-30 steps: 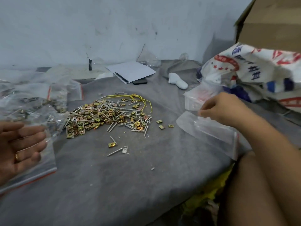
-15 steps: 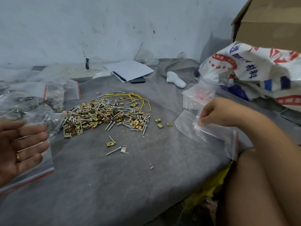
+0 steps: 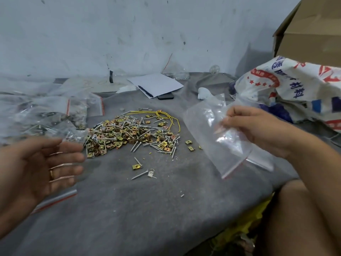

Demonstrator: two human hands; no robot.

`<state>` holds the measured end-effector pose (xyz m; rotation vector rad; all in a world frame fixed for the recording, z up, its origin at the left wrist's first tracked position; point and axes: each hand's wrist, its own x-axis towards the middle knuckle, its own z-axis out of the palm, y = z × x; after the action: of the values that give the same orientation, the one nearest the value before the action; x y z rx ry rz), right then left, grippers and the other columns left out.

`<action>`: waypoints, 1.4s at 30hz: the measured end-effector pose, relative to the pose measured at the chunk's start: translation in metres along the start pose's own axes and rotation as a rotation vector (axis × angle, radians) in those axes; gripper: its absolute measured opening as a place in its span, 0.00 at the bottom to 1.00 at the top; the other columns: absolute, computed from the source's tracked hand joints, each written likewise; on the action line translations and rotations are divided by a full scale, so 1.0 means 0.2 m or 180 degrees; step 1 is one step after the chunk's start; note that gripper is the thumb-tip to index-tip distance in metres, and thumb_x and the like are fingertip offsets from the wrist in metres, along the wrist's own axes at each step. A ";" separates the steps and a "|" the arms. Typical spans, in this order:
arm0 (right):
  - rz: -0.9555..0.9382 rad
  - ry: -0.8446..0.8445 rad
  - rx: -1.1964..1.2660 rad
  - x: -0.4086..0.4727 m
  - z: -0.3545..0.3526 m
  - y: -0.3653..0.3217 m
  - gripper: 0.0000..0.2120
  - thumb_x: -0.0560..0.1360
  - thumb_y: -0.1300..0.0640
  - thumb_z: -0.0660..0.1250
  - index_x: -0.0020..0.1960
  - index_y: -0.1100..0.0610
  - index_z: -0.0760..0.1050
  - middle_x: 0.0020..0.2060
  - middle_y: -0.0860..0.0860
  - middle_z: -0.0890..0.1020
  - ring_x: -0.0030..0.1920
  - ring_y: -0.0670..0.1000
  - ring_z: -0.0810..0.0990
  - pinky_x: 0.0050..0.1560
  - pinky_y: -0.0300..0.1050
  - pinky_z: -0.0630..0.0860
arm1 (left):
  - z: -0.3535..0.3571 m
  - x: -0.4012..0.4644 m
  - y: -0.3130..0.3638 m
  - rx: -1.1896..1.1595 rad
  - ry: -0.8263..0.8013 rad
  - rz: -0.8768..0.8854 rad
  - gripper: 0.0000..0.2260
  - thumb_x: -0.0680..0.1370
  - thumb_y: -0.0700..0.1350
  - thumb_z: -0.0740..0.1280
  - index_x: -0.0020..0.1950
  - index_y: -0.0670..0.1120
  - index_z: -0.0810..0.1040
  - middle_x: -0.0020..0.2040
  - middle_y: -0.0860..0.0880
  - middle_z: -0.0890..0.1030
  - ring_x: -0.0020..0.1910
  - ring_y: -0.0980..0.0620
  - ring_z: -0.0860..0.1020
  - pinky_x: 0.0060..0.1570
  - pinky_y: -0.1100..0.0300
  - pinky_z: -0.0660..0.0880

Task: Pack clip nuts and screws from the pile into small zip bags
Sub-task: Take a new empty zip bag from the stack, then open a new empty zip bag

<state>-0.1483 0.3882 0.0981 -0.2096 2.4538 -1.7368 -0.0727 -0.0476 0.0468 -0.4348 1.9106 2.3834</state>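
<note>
A pile of brass clip nuts and silver screws (image 3: 132, 133) lies on the grey cloth (image 3: 147, 209) at the middle. My right hand (image 3: 258, 130) pinches an empty clear zip bag (image 3: 214, 133) with a red seal strip and holds it lifted to the right of the pile. My left hand (image 3: 36, 169) hovers at the left, palm up, fingers straight and blurred, with a ring on one finger. Beneath that hand lies another zip bag (image 3: 60, 196). A single clip nut (image 3: 137, 166) and a lone screw (image 3: 139, 174) lie nearer me.
Filled zip bags (image 3: 48, 115) heap up at the left. A yellow wire (image 3: 166, 116) loops at the pile's far side. Paper with a pen (image 3: 155, 85), a phone and a white object lie at the back. A printed sack (image 3: 295, 85) and cardboard box (image 3: 313, 28) stand right. My bare knee (image 3: 295, 218) is lower right.
My right hand has lifted the empty zip bag off the stack at the right and brought it toward the pile. My left hand has drifted slightly right, still open.
</note>
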 end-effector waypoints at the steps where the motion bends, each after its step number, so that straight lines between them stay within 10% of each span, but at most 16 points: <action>1: -0.0058 -0.0023 0.0588 0.00 0.08 -0.03 0.06 0.81 0.59 0.70 0.46 0.59 0.75 0.43 0.59 0.78 0.40 0.52 0.76 0.43 0.45 0.74 | 0.02 -0.01 -0.01 0.0152 -0.0170 0.0033 0.20 0.81 0.52 0.61 0.43 0.44 0.89 0.40 0.44 0.87 0.30 0.47 0.85 0.24 0.55 0.81; 5: -0.0156 0.0472 0.2015 0.01 0.41 -0.10 0.10 0.80 0.64 0.68 0.41 0.56 0.73 0.34 0.52 0.75 0.32 0.48 0.77 0.32 0.41 0.81 | 0.21 -0.12 -0.07 0.0472 -0.0640 0.0546 0.18 0.71 0.52 0.73 0.54 0.42 0.87 0.49 0.38 0.86 0.40 0.43 0.86 0.30 0.56 0.82; 10: -0.0250 0.1004 0.1794 0.00 0.71 -0.02 0.10 0.80 0.63 0.70 0.42 0.56 0.73 0.29 0.49 0.76 0.30 0.48 0.75 0.30 0.43 0.76 | 0.41 -0.24 -0.19 0.0416 -0.1452 0.0352 0.29 0.61 0.58 0.84 0.59 0.49 0.87 0.57 0.41 0.86 0.52 0.45 0.86 0.36 0.56 0.82; 18: -0.0299 0.1144 0.1445 0.00 0.84 0.07 0.10 0.76 0.54 0.78 0.48 0.54 0.76 0.37 0.49 0.85 0.37 0.47 0.84 0.46 0.54 0.85 | 0.41 -0.19 -0.22 0.0126 -0.0446 0.0812 0.12 0.66 0.53 0.76 0.43 0.47 0.89 0.38 0.47 0.85 0.31 0.57 0.78 0.24 0.65 0.68; 22: -0.0888 0.1721 -0.0325 -0.08 0.80 0.07 0.20 0.73 0.43 0.77 0.56 0.47 0.71 0.56 0.45 0.76 0.56 0.43 0.79 0.55 0.42 0.76 | 0.41 -0.18 -0.20 0.0145 -0.0186 0.0780 0.11 0.63 0.54 0.77 0.36 0.47 0.87 0.35 0.46 0.84 0.29 0.57 0.77 0.23 0.66 0.67; 29: -0.2752 0.0161 -0.1659 -0.24 0.84 -0.03 0.11 0.75 0.49 0.78 0.53 0.51 0.81 0.48 0.43 0.78 0.50 0.43 0.78 0.54 0.34 0.72 | 0.42 -0.19 -0.21 0.0107 -0.0093 0.0789 0.11 0.62 0.51 0.78 0.34 0.45 0.85 0.30 0.45 0.79 0.27 0.54 0.74 0.24 0.64 0.67; 42: -0.1475 -0.0415 -0.0437 -0.19 0.84 0.03 0.09 0.71 0.55 0.82 0.49 0.48 0.85 0.43 0.48 0.88 0.45 0.50 0.87 0.48 0.54 0.85 | 0.41 -0.20 -0.21 -0.0056 -0.0384 0.0715 0.11 0.61 0.49 0.79 0.37 0.45 0.85 0.40 0.38 0.85 0.36 0.48 0.84 0.30 0.60 0.81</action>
<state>-0.0796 0.2413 0.0384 -0.9403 2.5693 -1.6324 -0.0400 0.0476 0.0324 -0.0772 1.9804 2.4958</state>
